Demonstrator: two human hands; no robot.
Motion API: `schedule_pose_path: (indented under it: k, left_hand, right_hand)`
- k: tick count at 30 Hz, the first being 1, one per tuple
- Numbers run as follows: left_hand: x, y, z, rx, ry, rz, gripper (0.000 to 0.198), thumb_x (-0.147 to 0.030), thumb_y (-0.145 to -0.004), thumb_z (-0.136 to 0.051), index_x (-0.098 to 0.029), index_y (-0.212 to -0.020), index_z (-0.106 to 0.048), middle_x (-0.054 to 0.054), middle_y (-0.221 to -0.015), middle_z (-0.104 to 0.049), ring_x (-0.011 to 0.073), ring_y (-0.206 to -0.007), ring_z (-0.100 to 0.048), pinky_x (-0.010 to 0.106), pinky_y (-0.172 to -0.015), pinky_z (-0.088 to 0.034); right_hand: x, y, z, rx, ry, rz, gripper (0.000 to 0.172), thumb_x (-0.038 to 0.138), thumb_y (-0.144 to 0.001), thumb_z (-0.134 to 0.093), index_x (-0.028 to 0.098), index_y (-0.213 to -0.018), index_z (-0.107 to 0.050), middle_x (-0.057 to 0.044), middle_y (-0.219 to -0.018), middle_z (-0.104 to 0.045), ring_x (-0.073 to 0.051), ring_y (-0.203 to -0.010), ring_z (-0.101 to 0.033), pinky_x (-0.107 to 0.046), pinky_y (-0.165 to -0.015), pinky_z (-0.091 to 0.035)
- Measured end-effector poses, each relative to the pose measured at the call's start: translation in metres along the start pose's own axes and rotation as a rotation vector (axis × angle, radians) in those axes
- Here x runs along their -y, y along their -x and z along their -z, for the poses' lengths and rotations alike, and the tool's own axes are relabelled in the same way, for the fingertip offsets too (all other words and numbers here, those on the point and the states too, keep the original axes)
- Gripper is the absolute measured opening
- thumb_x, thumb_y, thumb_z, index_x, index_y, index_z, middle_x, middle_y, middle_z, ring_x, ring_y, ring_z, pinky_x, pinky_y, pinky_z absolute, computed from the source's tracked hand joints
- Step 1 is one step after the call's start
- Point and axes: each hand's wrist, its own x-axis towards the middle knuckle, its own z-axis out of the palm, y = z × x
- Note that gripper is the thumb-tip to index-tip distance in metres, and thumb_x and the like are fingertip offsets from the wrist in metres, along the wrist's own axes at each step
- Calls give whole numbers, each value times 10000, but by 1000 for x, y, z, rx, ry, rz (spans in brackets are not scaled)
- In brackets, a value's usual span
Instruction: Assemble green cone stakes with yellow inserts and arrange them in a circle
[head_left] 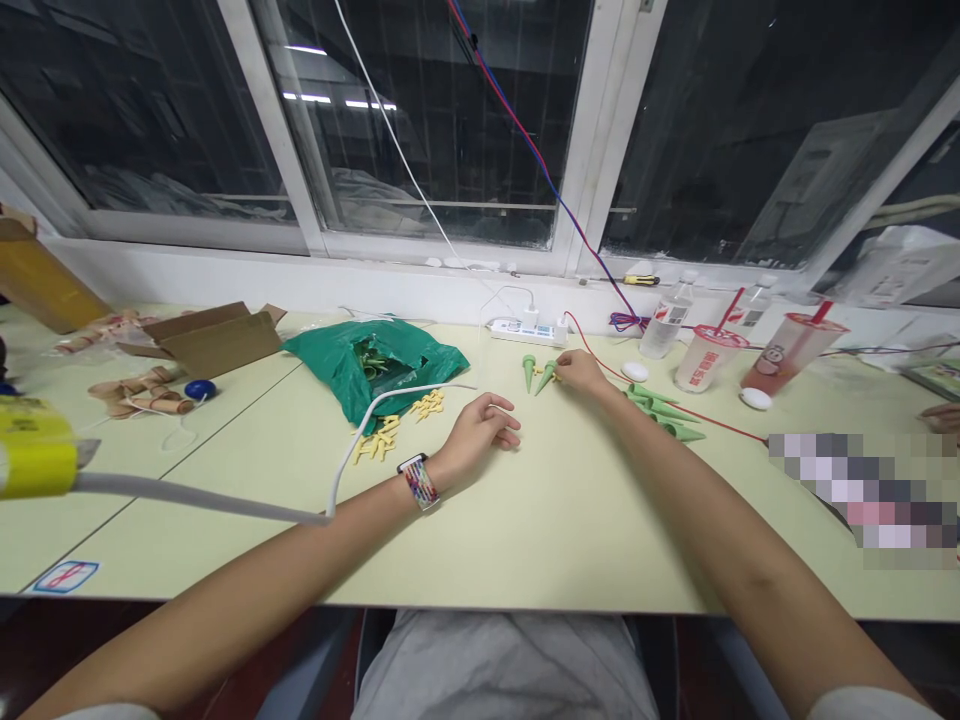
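Observation:
My right hand (583,374) reaches to the back of the table, its fingers pinched at the wide end of a green cone-shaped spike (545,376). A bit of yellow shows by those fingertips. Another green spike (529,372) lies just left of it, pointing towards me. Bent loosely above the table, my left hand (484,432) holds nothing, and its fingers are apart. Small yellow plastic pieces (377,440) lie in piles left of it, in front of a green plastic bag (330,357) with green parts inside. More green spikes (660,410) lie beside my right forearm.
A power strip (529,331), a water bottle (669,318) and drink cups (709,360) line the back. A white cable (334,470) crosses over my left forearm. Wooden pieces with a blue ball (200,390) and a cardboard box (214,340) sit left. Another person's hand (942,417) shows at right.

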Motion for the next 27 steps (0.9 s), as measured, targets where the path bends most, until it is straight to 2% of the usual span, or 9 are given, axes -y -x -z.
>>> schedule_pose_path:
  k: [8,27]
  left_hand:
    - [0,-1,1,0,-19,11,160,-202,-849,-632,-160,-995,-581,49,-834,-719,168,-668,-726,295,-664,-558]
    - [0,-2,1,10,-28,18,152,-211,-842,-634,-158,-978,-591,48,-830,-714,164,-667,-716,295,-662,-551]
  right_hand:
    - [1,1,-3,-13,1,-26,190,167,-813,-669,145,-951,-798,-83,-892,-786,-170,-802,-682,-220,-677,-438]
    - [-1,1,-4,-55,21,-44,231,179,-813,-647,133,-1004,-768,-111,-1007,-780,-188,-864,-677,-237,-682,-432]
